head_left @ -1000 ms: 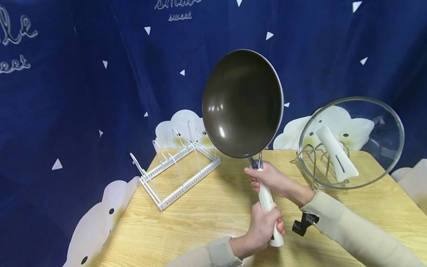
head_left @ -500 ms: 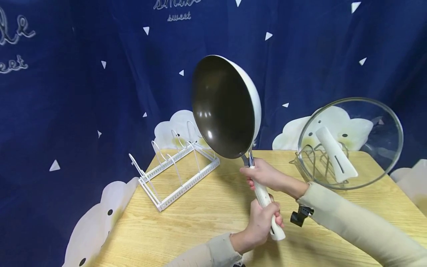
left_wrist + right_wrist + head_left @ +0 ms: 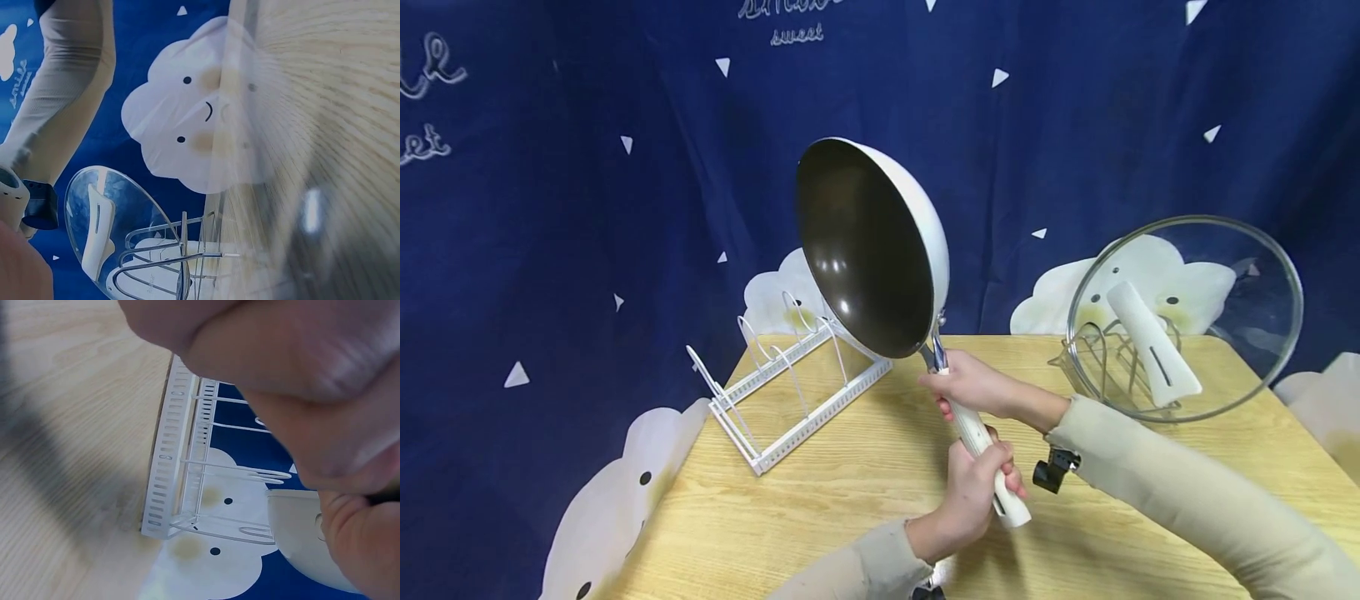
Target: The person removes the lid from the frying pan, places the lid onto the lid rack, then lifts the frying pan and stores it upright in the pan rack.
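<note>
A deep frying pan (image 3: 868, 250), dark inside and white outside, is held up in the air in the head view, its bowl tilted toward the left. My right hand (image 3: 973, 385) grips the white handle close to the metal neck. Lower down, near the handle's end, my left hand (image 3: 970, 492) is wrapped round it too. Behind and left of the pan, a white wire rack (image 3: 808, 425) with upright loops stands on the table. Fingers of the right hand (image 3: 300, 394) fill the upper part of the right wrist view, with part of the pan's white outside (image 3: 306, 537) beside them.
At the right, a glass lid (image 3: 1262, 367) with a white handle stands tilted in a metal wire stand (image 3: 1086, 375). Both rest on the wooden table (image 3: 820, 508). A blue curtain (image 3: 587, 208) with white clouds hangs behind. A black wrist mount (image 3: 1055, 469) hangs under the right sleeve.
The pan has moved left and somewhat down, turning so that more of its white outside shows. Both hands have moved left with the handle, their grip kept. Rack and lid stay put.
</note>
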Available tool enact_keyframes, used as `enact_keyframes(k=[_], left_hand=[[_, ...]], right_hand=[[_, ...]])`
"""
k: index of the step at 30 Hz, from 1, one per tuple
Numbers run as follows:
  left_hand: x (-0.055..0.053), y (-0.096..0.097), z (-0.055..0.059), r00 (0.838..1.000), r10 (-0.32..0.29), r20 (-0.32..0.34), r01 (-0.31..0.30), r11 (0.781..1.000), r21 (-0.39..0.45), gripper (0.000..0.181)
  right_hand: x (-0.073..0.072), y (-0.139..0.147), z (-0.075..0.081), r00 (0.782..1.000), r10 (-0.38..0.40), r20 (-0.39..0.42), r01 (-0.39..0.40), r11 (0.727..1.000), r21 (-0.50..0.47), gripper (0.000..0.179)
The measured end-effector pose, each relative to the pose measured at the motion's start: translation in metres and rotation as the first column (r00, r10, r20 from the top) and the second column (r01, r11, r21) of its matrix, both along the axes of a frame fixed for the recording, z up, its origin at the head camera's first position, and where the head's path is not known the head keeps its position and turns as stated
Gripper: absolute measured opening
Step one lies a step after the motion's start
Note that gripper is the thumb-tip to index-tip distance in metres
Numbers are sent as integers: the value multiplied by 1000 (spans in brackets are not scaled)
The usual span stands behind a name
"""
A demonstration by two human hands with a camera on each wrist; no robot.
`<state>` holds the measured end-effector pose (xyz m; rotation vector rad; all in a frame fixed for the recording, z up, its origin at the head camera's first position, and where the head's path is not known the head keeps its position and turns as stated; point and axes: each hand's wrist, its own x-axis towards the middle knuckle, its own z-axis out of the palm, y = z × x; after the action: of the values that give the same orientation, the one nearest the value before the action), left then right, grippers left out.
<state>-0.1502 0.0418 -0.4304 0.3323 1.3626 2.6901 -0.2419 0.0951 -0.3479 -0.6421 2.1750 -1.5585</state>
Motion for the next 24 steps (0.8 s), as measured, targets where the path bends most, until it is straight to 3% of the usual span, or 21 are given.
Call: enact_keyframes(k=[24], left_hand=[[-2, -10, 4, 1000, -12, 25, 11, 998, 59, 15]], right_hand=[[-6, -18, 5, 998, 65, 6, -66, 996, 61, 22]])
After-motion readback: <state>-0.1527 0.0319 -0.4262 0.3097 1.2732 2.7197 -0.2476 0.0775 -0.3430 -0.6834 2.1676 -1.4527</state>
